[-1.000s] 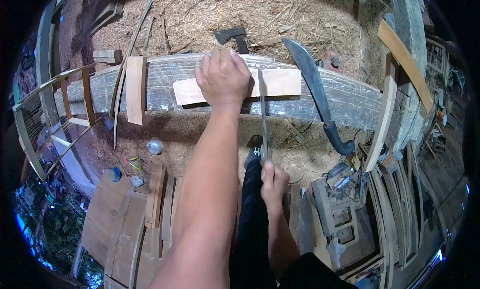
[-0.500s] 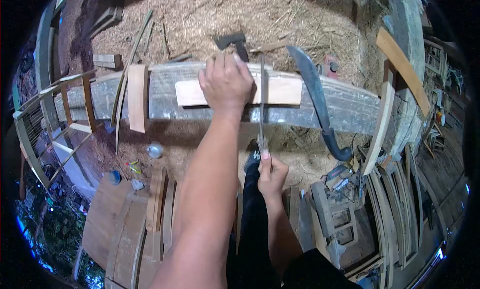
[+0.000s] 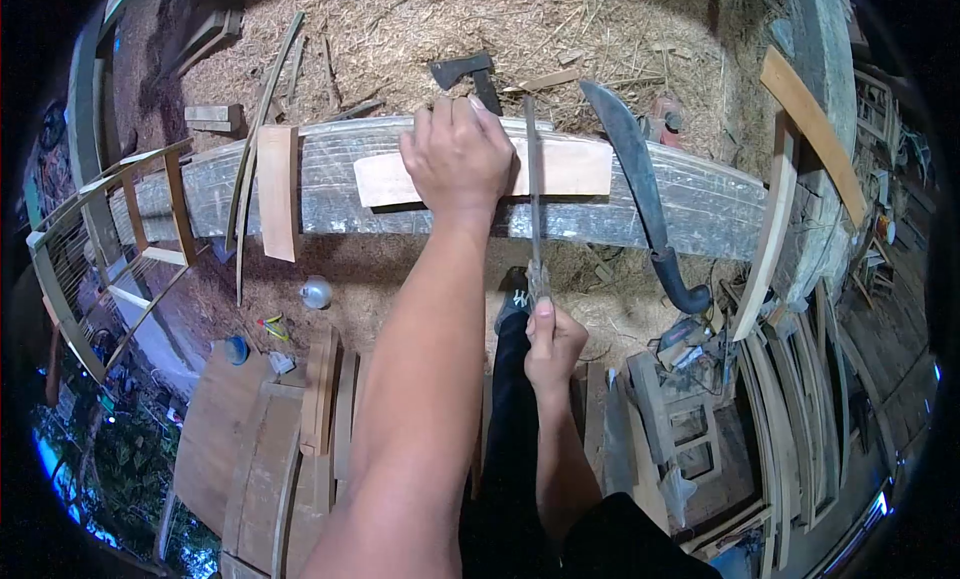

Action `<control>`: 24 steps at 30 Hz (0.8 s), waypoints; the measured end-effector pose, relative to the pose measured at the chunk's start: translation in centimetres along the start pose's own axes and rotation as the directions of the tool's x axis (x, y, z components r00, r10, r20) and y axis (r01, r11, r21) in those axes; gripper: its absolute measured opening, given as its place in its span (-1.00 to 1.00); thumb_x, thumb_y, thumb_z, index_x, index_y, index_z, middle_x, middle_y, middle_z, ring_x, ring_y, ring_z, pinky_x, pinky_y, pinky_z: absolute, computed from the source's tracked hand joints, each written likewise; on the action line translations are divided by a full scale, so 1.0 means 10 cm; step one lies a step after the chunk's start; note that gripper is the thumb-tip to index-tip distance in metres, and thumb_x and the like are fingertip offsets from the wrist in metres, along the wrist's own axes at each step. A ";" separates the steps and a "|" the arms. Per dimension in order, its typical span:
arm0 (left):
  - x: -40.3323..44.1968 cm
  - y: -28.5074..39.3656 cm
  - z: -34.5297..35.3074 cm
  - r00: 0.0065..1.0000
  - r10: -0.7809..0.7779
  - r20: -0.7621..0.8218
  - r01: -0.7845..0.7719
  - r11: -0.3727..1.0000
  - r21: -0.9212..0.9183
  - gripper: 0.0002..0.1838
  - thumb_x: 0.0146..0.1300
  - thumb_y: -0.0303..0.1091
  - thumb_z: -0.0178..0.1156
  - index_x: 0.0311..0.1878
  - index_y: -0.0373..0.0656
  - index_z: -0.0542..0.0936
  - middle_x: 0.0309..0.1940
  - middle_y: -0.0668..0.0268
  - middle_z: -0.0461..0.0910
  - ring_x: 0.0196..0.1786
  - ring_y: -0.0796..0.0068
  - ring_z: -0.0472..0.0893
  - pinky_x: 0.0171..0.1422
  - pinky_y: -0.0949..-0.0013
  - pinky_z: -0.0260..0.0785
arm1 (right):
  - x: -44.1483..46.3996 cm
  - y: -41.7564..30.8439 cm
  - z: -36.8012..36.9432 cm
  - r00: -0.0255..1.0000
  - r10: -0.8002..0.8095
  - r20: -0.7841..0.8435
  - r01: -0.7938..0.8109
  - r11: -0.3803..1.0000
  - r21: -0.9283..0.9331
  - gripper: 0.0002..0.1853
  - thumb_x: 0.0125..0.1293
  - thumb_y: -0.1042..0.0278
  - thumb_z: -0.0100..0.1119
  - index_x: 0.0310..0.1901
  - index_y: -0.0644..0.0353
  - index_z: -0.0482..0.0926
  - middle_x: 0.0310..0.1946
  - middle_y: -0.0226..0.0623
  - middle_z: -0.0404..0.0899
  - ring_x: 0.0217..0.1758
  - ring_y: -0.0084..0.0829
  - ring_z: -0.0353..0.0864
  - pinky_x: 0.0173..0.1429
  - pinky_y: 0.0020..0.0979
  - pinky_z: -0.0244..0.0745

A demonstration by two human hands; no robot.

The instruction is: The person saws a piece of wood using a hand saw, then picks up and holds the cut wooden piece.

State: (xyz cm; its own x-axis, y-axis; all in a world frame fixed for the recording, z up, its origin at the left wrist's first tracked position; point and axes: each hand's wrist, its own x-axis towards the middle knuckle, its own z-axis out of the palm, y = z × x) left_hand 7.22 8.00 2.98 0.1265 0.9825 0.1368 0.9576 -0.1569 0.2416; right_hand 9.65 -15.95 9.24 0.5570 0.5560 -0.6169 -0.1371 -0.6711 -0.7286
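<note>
My left hand (image 3: 458,159) grips a pale wooden board (image 3: 565,169) near its middle, holding it down on the thick grey beam (image 3: 390,219) with bent fingers over its far edge. My right hand (image 3: 553,344) is closed round the handle of a handsaw (image 3: 535,179). The saw's blade shows edge-on as a thin strip crossing the board, just right of my left hand; its teeth cannot be made out. A machete (image 3: 632,159) with a dark curved handle lies across the beam to the right. Beyond my left hand lies an axe (image 3: 468,71), partly hidden.
Another board (image 3: 278,194) lies across the beam at left, beside thin curved strips (image 3: 262,129). A slatted wooden frame (image 3: 115,249) stands further left. Curved timber pieces (image 3: 790,409) are stacked at lower right. Wood shavings (image 3: 380,39) cover the ground.
The whole view has shifted slightly, with the beam and tools higher in the picture. Both hands keep their grips, and the saw still crosses the board at about the same place.
</note>
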 end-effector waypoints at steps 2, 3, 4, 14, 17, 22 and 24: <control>-0.01 0.01 0.01 1.000 0.023 -0.010 -0.023 1.000 -0.005 -0.77 0.32 -0.27 0.13 -0.45 -0.11 0.61 -0.41 0.23 0.62 -0.24 0.15 0.60 -0.14 0.05 0.37 | -0.21 0.03 -0.09 0.999 0.038 -0.022 -0.039 0.998 -0.046 -0.52 0.57 0.15 0.09 -0.51 0.30 0.47 -0.69 -0.45 0.32 -0.56 -0.62 0.33 -0.44 -0.38 0.20; -0.01 0.02 0.01 1.000 0.015 0.005 -0.015 1.000 -0.005 -0.77 0.32 -0.27 0.13 -0.44 -0.11 0.61 -0.41 0.23 0.62 -0.24 0.15 0.60 -0.13 0.05 0.37 | -0.33 0.07 -0.10 0.999 0.027 -0.034 -0.027 1.000 -0.010 -0.53 0.56 0.15 0.10 -0.50 0.30 0.50 -0.69 -0.45 0.35 -0.56 -0.63 0.36 -0.44 -0.39 0.22; 0.00 0.01 0.02 1.000 -0.001 0.018 0.001 1.000 0.004 -0.77 0.32 -0.26 0.13 -0.44 -0.12 0.62 -0.40 0.22 0.62 -0.24 0.15 0.60 -0.13 0.05 0.38 | -0.37 0.12 -0.10 0.999 0.016 -0.034 -0.015 1.000 0.025 -0.54 0.56 0.14 0.11 -0.48 0.30 0.53 -0.68 -0.44 0.37 -0.55 -0.63 0.38 -0.44 -0.40 0.24; -0.01 0.01 0.05 0.999 0.017 -0.037 -0.018 1.000 -0.019 -0.72 0.35 -0.24 0.10 -0.42 -0.15 0.67 -0.35 0.21 0.67 -0.17 0.14 0.64 -0.06 0.02 0.41 | -0.39 0.26 -0.37 0.998 0.050 -0.027 -0.054 0.973 -0.224 -0.54 0.54 0.11 0.10 -0.48 0.30 0.56 -0.62 -0.30 0.56 -0.56 -0.43 0.52 -0.41 -0.28 0.35; -0.03 -0.03 0.04 0.999 0.006 -0.033 -0.006 1.000 -0.005 -0.71 0.35 -0.23 0.11 -0.42 -0.15 0.68 -0.35 0.20 0.68 -0.17 0.14 0.64 -0.05 0.02 0.41 | -0.59 -0.15 -0.57 1.000 -0.010 -0.022 0.008 0.995 -0.101 -0.56 0.49 0.01 0.16 -0.39 0.26 0.64 -0.54 -0.28 0.63 -0.49 -0.42 0.62 -0.38 -0.32 0.42; -0.01 0.00 0.04 0.999 -0.020 -0.046 0.021 1.000 0.010 -0.70 0.34 -0.23 0.11 -0.44 -0.16 0.67 -0.34 0.19 0.69 -0.18 0.13 0.65 -0.05 0.03 0.42 | -0.69 -0.67 -0.66 0.982 -0.181 -0.054 0.171 0.973 -0.153 -0.51 0.42 -0.10 0.19 -0.29 0.28 0.65 -0.54 -0.37 0.54 -0.49 -0.46 0.52 -0.39 -0.41 0.36; -0.02 0.00 0.05 0.998 -0.019 -0.065 0.019 1.000 0.011 -0.71 0.34 -0.24 0.11 -0.43 -0.16 0.68 -0.36 0.18 0.68 -0.19 0.12 0.65 -0.06 0.01 0.42 | -0.76 -0.66 -0.67 0.977 -0.206 -0.054 0.196 0.970 -0.141 -0.47 0.46 -0.12 0.16 -0.36 0.31 0.59 -0.61 -0.47 0.41 -0.58 -0.52 0.35 -0.45 -0.44 0.23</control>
State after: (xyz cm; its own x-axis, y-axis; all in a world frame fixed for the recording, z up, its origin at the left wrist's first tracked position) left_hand 7.27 7.82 2.47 0.0916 0.9766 0.1945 0.9626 -0.1368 0.2337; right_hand 11.82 -19.00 20.74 0.6167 0.6548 -0.4369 0.0919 -0.6112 -0.7862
